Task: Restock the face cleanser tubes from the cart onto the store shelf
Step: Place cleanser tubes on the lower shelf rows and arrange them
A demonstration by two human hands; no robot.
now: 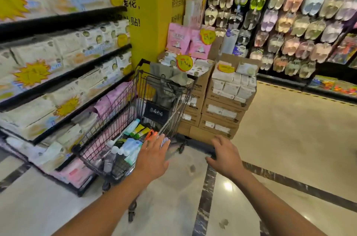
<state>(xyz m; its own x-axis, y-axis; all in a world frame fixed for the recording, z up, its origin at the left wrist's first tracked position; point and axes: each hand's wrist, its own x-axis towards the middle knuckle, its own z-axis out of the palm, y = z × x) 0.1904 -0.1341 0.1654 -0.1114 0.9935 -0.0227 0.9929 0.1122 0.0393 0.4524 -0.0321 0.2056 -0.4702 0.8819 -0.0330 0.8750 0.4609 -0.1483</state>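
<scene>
— Where are the tubes (139,131)?
— Smooth plastic, lying heaped in the wire cart (108,120).
— Hands?
— Left hand (152,158) flat, fingers straight, over its near end; right hand (226,155) grips the dark handle (195,146).

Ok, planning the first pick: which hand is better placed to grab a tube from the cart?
Probably left: left hand is open, close to the tubes; right hand holds the cart handle.

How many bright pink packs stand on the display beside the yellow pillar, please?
2. The left pink pack stands nearest the pillar; the right pink pack sits beside it, partly behind a yellow price tag. More may be hidden.
</scene>
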